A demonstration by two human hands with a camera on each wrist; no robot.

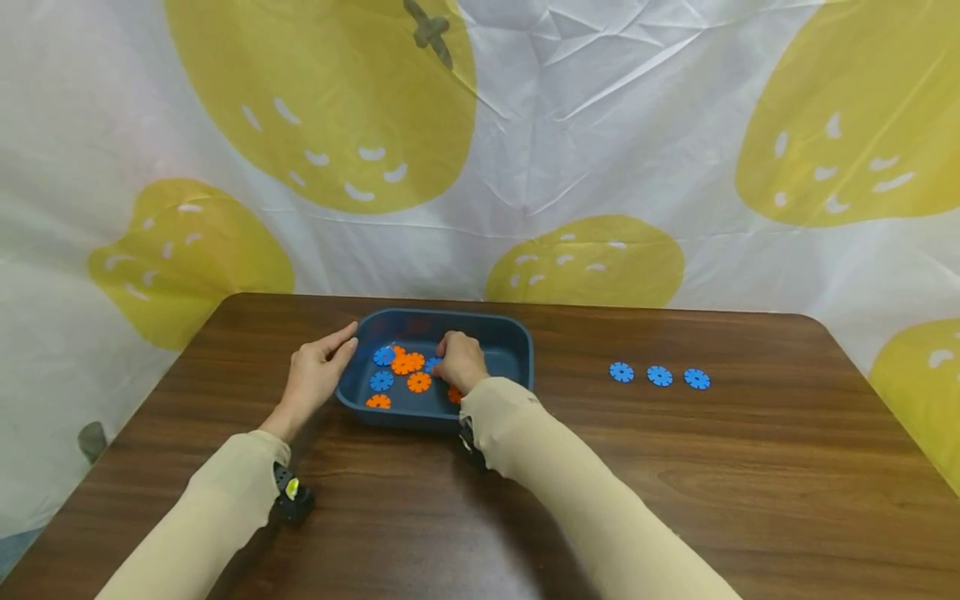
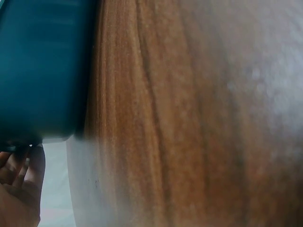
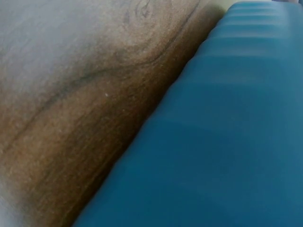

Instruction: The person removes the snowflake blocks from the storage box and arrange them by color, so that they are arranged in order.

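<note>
On the table stands a dark blue rectangular plastic bin (image 1: 497,408). Inside it lie several notched plastic discs, among them a blue disc (image 1: 382,381) and an orange disc (image 1: 419,382). My left hand (image 1: 313,375) touches the bin's left end with its fingers stretched out; in the left wrist view part of that hand (image 2: 21,189) shows beside the bin's wall (image 2: 38,71). My right hand (image 1: 462,362) reaches into the bin, fingers bent, and pinches another blue disc (image 1: 431,365) at its fingertips. The right wrist view shows only the bin's outer wall (image 3: 227,142) and wood.
To the bin's right, three blue discs lie in a row: a left one (image 1: 621,372), a middle one (image 1: 660,376) and a right one (image 1: 697,379). The brown wooden table (image 1: 750,450) ends at a white curtain (image 1: 600,125) with yellow fruit prints.
</note>
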